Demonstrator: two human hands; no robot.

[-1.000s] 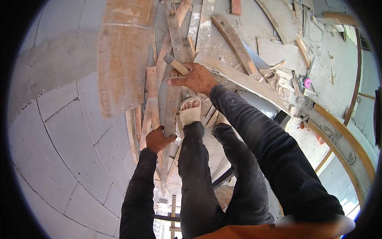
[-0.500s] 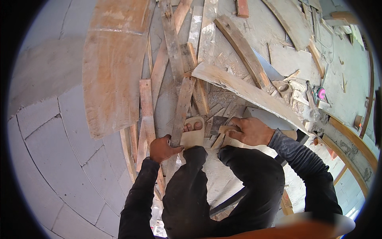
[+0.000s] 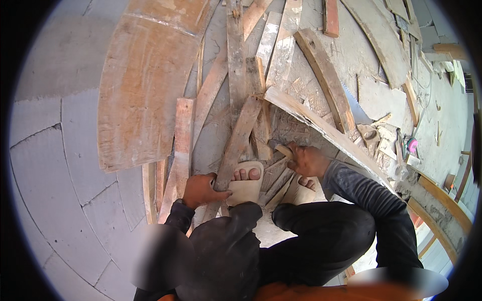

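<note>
My left hand [image 3: 203,189] is closed round the lower part of a weathered plank [image 3: 239,128], which slants up toward the pile beside my left sandal [image 3: 245,193]. My right hand [image 3: 309,161] grips a tool with a wooden handle and metal head [image 3: 280,147], perhaps a hammer or hatchet, held low above wood scraps to the right of that plank. My fingers partly hide the tool. My right sandal [image 3: 298,193] is just below this hand. A long pale board [image 3: 326,130] with a ragged edge lies diagonally beyond my right hand.
A wide plywood sheet [image 3: 140,85] lies left beside a pale block wall [image 3: 60,195]. Loose boards [image 3: 321,75] and wood shavings cover the floor ahead. A saw blade [image 3: 354,103], a pink tape measure [image 3: 412,145] and a curved timber-edged form [image 3: 442,210] are on the right.
My right hand has brought the tool down and rightward from over the boards to beside my feet. My knees are more bent, and the plank in my left hand now slants more.
</note>
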